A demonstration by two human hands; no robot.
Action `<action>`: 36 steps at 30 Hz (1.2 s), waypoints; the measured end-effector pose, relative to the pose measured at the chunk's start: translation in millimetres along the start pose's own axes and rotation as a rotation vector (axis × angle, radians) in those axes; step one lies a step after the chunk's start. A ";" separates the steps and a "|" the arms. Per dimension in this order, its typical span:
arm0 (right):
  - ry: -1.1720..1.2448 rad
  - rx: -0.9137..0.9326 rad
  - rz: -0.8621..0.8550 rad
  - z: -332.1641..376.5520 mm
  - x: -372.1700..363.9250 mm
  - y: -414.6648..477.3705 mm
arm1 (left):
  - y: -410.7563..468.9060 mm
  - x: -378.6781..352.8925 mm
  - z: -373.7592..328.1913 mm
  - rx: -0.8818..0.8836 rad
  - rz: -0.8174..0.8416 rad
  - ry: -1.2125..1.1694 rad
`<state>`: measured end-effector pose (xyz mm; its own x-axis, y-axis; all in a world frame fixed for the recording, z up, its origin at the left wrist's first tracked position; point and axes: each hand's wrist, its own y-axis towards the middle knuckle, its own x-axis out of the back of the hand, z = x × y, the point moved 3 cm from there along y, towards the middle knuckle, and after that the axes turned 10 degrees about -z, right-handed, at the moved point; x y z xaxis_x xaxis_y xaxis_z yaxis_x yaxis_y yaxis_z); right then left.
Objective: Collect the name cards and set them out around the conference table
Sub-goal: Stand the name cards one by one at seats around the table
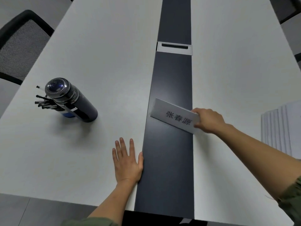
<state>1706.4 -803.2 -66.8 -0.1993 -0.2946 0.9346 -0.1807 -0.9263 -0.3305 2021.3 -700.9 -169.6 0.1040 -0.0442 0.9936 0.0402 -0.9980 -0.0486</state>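
A white name card [172, 114] with black printed characters hangs tilted over the dark centre strip [167, 160] of the white conference table [101, 54]. My right hand [208, 119] pinches the card by its right end. My left hand [126, 160] lies flat on the table with straight fingers, just left of the strip, holding nothing. A row of several more white cards [281, 128] lies fanned out at the right edge of the table.
A dark flask [73, 100] stands on the left part of the table beside a blue holder with black pens [47, 101]. A mesh-backed chair [19, 46] stands at the left side. A grey cable hatch [174, 48] sits in the strip further away.
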 end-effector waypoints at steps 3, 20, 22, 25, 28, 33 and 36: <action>0.059 -0.012 -0.056 0.8 4.7 17.5 | -0.2 -1.1 0.3 -0.003 -0.005 -0.004; 0.094 0.078 -0.045 11.4 8.5 64.6 | 0.0 -4.8 1.2 -0.008 -0.012 0.003; 0.093 0.077 -0.023 10.8 9.3 64.8 | 0.2 -6.1 2.3 -0.007 -0.018 0.006; 0.083 0.037 -0.043 2.7 12.6 56.5 | -0.1 -7.7 2.7 -0.008 -0.025 0.007; 0.116 -0.044 -0.164 -13.2 13.3 35.2 | 0.6 -9.7 4.3 -0.004 -0.024 0.001; 0.112 -0.159 -0.158 -46.5 -11.1 -45.7 | -1.1 -9.4 3.0 -0.025 0.021 -0.015; 0.154 -0.225 -0.035 -68.6 -30.7 -108.6 | 1.2 0.2 0.5 -0.061 0.100 -0.007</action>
<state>1666.1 -677.4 -68.5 -0.3304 -0.2078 0.9207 -0.3960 -0.8549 -0.3351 2021.9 -702.1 -169.5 0.1112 -0.1432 0.9834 -0.0311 -0.9896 -0.1406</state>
